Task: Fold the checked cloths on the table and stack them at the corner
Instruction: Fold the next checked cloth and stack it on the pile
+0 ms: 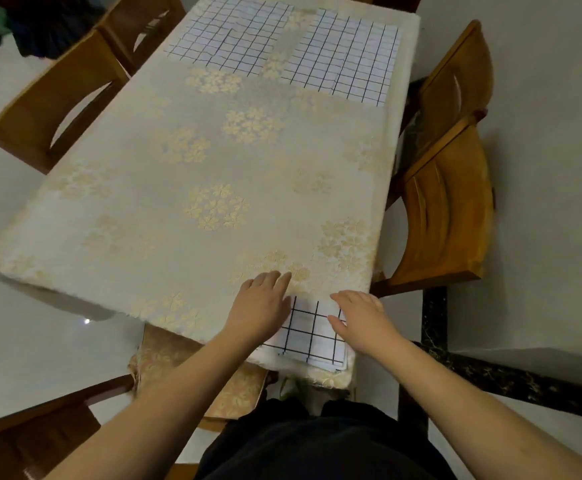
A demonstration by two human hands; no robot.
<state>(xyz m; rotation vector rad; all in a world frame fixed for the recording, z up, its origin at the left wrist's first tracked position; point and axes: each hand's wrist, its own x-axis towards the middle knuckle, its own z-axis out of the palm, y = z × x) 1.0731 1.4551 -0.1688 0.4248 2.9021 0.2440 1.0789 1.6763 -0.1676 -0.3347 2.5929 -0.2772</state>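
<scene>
Fingers straight on both hands, left hand [260, 306], right hand [364, 318], flanking folded checked cloths [312, 336]

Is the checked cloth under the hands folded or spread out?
Folded: the checked cloth at the near corner is small, with layered edges showing at its near side.

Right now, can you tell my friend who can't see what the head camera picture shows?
A person's left hand and right hand rest flat on a folded checked cloth at the near corner of a table with a flowery cover. Two more checked cloths lie spread at the far end, with wooden chairs around.
</scene>
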